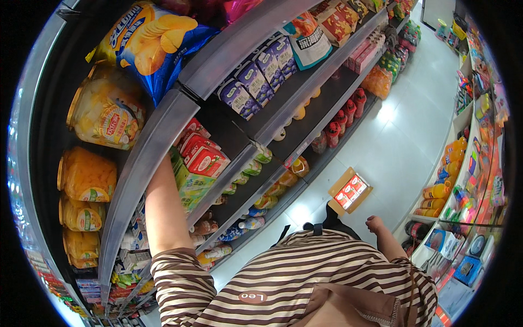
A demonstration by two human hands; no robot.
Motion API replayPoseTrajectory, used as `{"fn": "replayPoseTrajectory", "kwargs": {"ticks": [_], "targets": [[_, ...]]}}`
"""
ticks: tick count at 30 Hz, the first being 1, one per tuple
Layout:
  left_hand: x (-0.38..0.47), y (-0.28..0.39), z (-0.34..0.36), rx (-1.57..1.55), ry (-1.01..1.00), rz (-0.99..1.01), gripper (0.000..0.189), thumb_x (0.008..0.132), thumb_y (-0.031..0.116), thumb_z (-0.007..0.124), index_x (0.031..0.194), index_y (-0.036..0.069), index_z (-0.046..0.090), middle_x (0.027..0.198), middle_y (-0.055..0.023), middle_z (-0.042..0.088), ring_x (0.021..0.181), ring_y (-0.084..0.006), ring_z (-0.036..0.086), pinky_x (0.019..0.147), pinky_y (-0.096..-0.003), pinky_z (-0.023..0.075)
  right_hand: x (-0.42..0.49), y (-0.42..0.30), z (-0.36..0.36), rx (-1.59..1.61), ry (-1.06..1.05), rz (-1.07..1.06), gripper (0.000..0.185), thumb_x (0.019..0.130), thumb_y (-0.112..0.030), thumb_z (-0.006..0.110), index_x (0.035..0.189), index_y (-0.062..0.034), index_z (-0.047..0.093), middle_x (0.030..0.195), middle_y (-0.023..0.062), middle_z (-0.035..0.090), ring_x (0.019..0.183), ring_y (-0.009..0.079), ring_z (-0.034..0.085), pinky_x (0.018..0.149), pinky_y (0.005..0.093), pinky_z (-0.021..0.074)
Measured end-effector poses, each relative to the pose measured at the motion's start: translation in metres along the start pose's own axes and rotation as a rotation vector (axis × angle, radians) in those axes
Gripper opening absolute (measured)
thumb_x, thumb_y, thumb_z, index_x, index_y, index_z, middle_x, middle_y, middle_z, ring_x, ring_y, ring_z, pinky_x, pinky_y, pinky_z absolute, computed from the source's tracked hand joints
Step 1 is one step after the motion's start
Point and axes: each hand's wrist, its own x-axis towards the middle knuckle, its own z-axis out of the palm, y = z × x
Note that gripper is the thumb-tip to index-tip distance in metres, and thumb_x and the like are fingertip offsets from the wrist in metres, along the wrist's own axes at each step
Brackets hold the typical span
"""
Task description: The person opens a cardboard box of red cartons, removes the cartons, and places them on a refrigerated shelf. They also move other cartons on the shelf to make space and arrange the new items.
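Note:
My left forearm [166, 208] reaches in under the front rail [153, 126] of an upper shelf. The rail hides my left hand. Beside the forearm stand red-and-white drink cartons [206, 159] above a green carton pack [194, 186]. My right hand [374, 224] hangs low over the floor with curled fingers and nothing visible in it. An open cardboard box [336, 195] holding red-and-white cartons [350, 191] lies on the floor near that hand.
Jars of fruit [108, 114] and a blue-and-yellow crisp bag [149, 45] crowd the upper shelf. Purple cartons [255, 77] stand one shelf lower. Pale floor tiles [380, 151] form the aisle. Orange bottles [449, 159] line the opposite shelving.

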Motion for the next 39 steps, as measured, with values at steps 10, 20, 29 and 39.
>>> {"fn": "replayPoseTrajectory", "kwargs": {"ticks": [10, 20, 29, 39], "targets": [[0.019, -0.062, 0.014, 0.096, -0.137, 0.02, 0.051, 0.087, 0.023, 0.057, 0.133, 0.007, 0.043, 0.126, -0.0178, 0.052, 0.115, -0.031, 0.049, 0.097, -0.0403, 0.0387, -0.07, -0.019, -0.012, -0.187, 0.014, 0.011, 0.033, 0.077, -0.026, 0.057, 0.101, -0.0043, 0.065, 0.105, 0.0181, 0.064, 0.099, 0.0357, 0.059, 0.086, 0.0419, 0.0481], [-0.156, 0.1, 0.023, 0.21, 0.171, 0.43, 0.043, 0.087, 0.013, 0.051, 0.129, 0.007, 0.047, 0.133, -0.0179, 0.045, 0.126, -0.0419, 0.037, 0.106, -0.0513, 0.0295, -0.115, -0.006, 0.0, -0.118, -0.079, 0.183, 0.036, 0.077, -0.027, 0.061, 0.108, -0.0086, 0.065, 0.108, 0.0156, 0.064, 0.103, 0.0321, 0.059, 0.091, 0.0387, 0.0463], [-0.243, 0.19, 0.253, -0.268, -0.551, 0.175, 0.038, 0.076, 0.007, 0.063, 0.114, 0.003, 0.056, 0.112, -0.0199, 0.059, 0.111, -0.0378, 0.052, 0.099, -0.0433, 0.038, -0.057, -0.012, -0.042, 0.037, -0.116, 0.167, 0.037, 0.078, -0.026, 0.061, 0.108, -0.0049, 0.062, 0.107, 0.0173, 0.063, 0.103, 0.0331, 0.059, 0.09, 0.0393, 0.0467], [-0.244, 0.22, 0.486, -0.159, -0.88, 0.1, 0.049, 0.078, 0.02, 0.062, 0.123, 0.002, 0.049, 0.114, -0.0254, 0.057, 0.107, -0.0397, 0.054, 0.094, -0.0439, 0.0423, 0.078, -0.073, -0.094, -0.109, 0.103, -0.169, 0.057, 0.08, -0.027, 0.064, 0.127, -0.0038, 0.042, 0.113, 0.0201, 0.056, 0.106, 0.0362, 0.054, 0.09, 0.0424, 0.0451]]}}
